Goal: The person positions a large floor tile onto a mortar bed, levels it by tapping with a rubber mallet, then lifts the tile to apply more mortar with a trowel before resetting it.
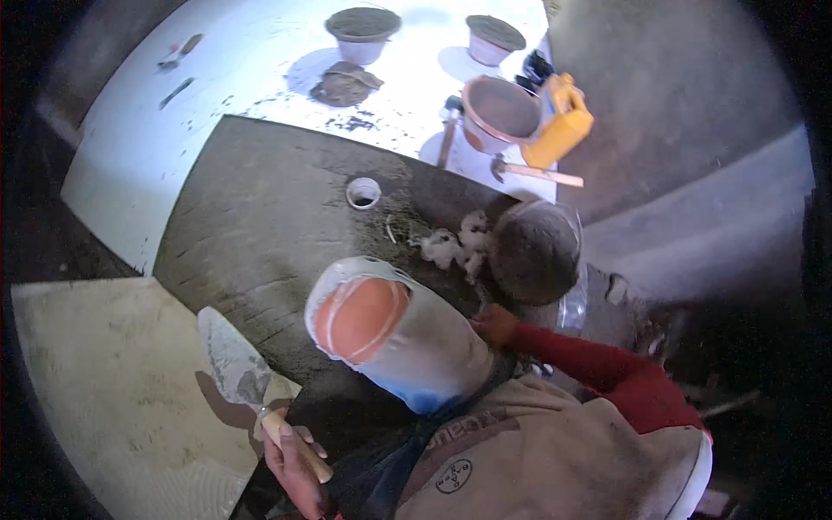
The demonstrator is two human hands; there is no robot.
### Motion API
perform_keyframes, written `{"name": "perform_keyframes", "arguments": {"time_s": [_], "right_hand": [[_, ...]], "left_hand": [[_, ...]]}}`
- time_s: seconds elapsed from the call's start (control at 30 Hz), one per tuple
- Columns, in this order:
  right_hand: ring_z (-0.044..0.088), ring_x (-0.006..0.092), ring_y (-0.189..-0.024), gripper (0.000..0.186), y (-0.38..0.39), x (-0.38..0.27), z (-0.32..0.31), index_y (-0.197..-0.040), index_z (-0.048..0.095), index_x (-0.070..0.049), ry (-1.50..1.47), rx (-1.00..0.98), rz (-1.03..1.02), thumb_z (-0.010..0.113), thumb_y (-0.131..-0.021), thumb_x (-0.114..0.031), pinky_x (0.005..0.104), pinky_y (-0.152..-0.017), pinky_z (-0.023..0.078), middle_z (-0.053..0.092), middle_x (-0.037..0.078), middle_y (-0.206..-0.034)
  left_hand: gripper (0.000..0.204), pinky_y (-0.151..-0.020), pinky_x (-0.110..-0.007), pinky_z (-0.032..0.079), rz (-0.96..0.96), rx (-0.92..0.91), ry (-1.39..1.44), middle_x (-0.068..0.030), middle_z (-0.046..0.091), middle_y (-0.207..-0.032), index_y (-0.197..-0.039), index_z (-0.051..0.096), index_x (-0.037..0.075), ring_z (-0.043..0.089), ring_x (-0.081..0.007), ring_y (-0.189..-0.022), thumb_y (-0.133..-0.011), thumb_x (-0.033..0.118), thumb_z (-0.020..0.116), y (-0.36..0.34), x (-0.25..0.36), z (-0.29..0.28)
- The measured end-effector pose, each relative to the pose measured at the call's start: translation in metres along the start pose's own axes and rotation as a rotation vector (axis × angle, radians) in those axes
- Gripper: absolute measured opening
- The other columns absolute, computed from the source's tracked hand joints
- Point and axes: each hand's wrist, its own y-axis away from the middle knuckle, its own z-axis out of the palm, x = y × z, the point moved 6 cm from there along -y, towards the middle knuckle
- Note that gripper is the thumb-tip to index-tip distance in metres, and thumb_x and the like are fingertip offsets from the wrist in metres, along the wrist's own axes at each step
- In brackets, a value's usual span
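Note:
My left hand (296, 459), at the lower left, is closed round the wooden handle of a trowel (232, 357). The trowel's broad, pointed blade is smeared with grey and tilts up over a pale board. My right hand (494, 327), in a red sleeve, is closed beside a round bucket (536, 251) of dark grey material; what its fingers hold, if anything, is hidden. Between my hands rises what looks like my bent knee (442, 347) in pale, blue-stained trousers, torn open at the front. Crumpled white material (446, 247) lies against the bucket.
A small white ring-shaped container (363, 193) stands on the dark sheet (251, 199). Beyond are a hammer (542, 175), another long-handled tool (449, 134), a yellow jerrycan (563, 126), a wide bucket (485, 130), two filled pots (360, 48) and a crumpled cloth (345, 85). The pale board (121, 381) lies left.

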Motion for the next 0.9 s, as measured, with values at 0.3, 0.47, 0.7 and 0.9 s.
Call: {"name": "perform_keyframes", "arguments": {"time_s": [0.3, 0.47, 0.7, 0.9], "right_hand": [[0.064, 0.0404, -0.100, 0.056, 0.080, -0.088, 0.016, -0.134, 0.050, -0.005, 0.361, 0.162, -0.488, 0.050, -0.095, -0.045, 0.0476, -0.087, 0.051, 0.065, 0.023, -0.111], [0.069, 0.0272, -0.080, 0.045, 0.079, -0.166, -0.021, -0.117, 0.057, 0.001, 0.674, -0.035, -0.800, 0.063, -0.090, -0.034, 0.0337, -0.073, 0.055, 0.069, 0.019, -0.095], [0.060, 0.0190, -0.093, 0.047, -0.054, -0.229, 0.015, -0.129, 0.047, -0.006, -0.355, -0.140, -0.690, 0.037, -0.102, -0.044, 0.0301, -0.085, 0.049, 0.062, 0.011, -0.106], [0.059, 0.0228, -0.086, 0.043, -0.063, -0.149, -0.073, -0.132, 0.048, -0.003, -0.007, 0.598, -0.576, 0.049, -0.100, -0.033, 0.0327, -0.076, 0.049, 0.060, 0.013, -0.105]], "left_hand": [[0.044, -0.046, -0.025, 0.040, 0.013, 0.045, -0.022, -0.0048, 0.050, -0.075, -0.131, 0.049, 0.003, 0.046, -0.0110, -0.054, -0.101, 0.035, 0.045, 0.002, -0.018, 0.017], [0.041, -0.064, -0.030, 0.049, 0.264, 0.248, -0.236, -0.0083, 0.057, -0.083, -0.122, 0.056, 0.002, 0.058, -0.0181, -0.072, -0.101, 0.034, 0.045, -0.014, -0.009, 0.002], [0.031, -0.075, -0.049, 0.047, 0.612, 0.119, -0.383, -0.0231, 0.061, -0.096, -0.110, 0.056, 0.002, 0.058, -0.0422, -0.088, -0.090, 0.025, 0.060, -0.095, 0.032, 0.127], [0.028, -0.079, -0.046, 0.049, 1.154, -0.147, -0.390, -0.0189, 0.064, -0.104, -0.106, 0.063, 0.004, 0.062, -0.0398, -0.093, -0.091, 0.028, 0.058, -0.095, 0.008, 0.253]]}}
